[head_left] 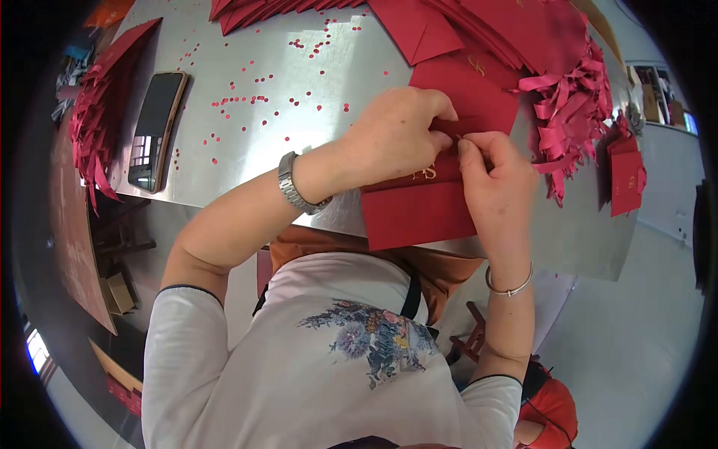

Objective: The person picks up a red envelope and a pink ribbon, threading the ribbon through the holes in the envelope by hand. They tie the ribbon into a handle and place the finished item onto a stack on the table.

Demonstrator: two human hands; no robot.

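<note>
My left hand (400, 135), with a metal watch at the wrist, is closed in a pinch over a red folded paper piece (417, 215) with gold lettering. Close beside it, my right hand (497, 176), wearing a thin bracelet, also pinches with thumb and forefinger. The fingertips of both hands nearly meet above the paper. Whatever they hold is too small and covered to make out. Another red paper surface with a gold mark (486, 86) shows just beyond the hands.
Overlapping red envelopes (415, 30) lie along the far side. Pink-red ribbons (568, 112) are heaped at right, near hanging red bags (627, 179). A phone (157, 131) and ribboned red pieces (101, 112) lie left. Small red dots dot the metal table (247, 157). A person in red (553, 408) is lower right.
</note>
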